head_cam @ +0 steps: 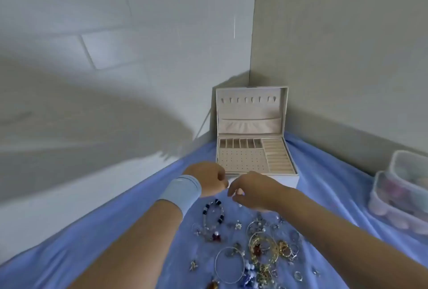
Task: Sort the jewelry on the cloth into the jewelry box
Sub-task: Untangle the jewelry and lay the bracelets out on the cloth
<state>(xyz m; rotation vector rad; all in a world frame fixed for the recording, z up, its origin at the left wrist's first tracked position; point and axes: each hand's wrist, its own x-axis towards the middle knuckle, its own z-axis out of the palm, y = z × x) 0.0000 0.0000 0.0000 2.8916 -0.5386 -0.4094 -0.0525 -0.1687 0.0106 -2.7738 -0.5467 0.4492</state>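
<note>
Two pale walls (104, 57) meet in a corner, and a blue cloth (115, 230) spread over the surface runs up into it. One jewelry box (252, 112) stands at the cloth's far corner with its lid upright against the walls. Inside the lid are a row of small hooks, too blurred to count surely, and a gathered pocket. The tray shows six small compartments along its back, a perforated panel, and a ribbed ring section on its right.

The left hand (206, 178), with a light blue wristband (180, 192), and the right hand (254, 190) are close together above the cloth, just in front of the box and covering part of its front edge. The left hand's fingers curl under, out of sight, so its grip cannot be judged. The right hand's fingers bend toward the thumb, and whether they pinch anything is too small to tell.

The jewelry lies toward the near edge of the cloth. There is one dark-and-clear beaded bracelet (214, 213), one thin silver hoop (215, 264), and a gold tangle (264, 248) whose pieces cannot be separated. Small scattered bits around them are blurred, and some are cut off by the bottom of the view.

At the right edge sit two clear lidded containers, one (407, 173) overlapping the other (389, 207), both partly cut off, their contents indistinct.
</note>
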